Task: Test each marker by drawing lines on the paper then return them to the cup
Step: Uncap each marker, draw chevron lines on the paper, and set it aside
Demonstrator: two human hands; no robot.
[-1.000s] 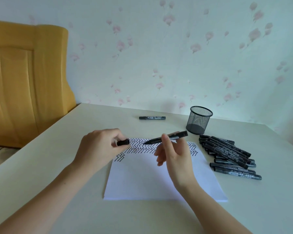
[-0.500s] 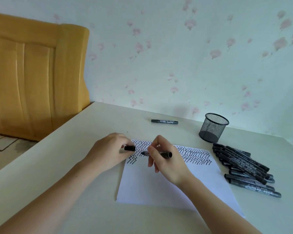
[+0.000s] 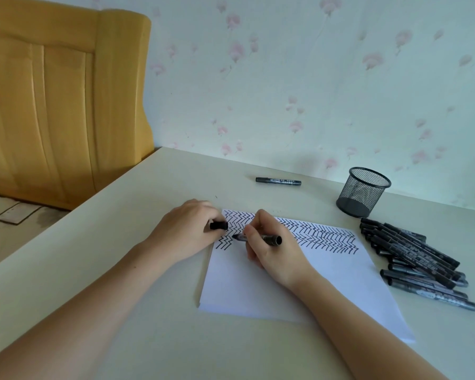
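At the paper's far left corner, the left hand (image 3: 188, 229) lies knuckles-up on the table (image 3: 121, 215), fingers curled around a black cap (image 3: 219, 225) that sticks out to the right. Just right of it, the right hand (image 3: 272, 249) rests on the paper (image 3: 272, 286), its forearm running back to the near right; thumb and fingers pinch an uncapped marker (image 3: 258, 238) lying almost level, tip pointing left and touching the sheet at the zigzag lines (image 3: 321, 234). A lone marker (image 3: 278, 181) lies far off near the wall. The mesh cup (image 3: 362, 192) stands at the far right, with a pile of markers (image 3: 417, 259) nearer, beside the paper's right edge.
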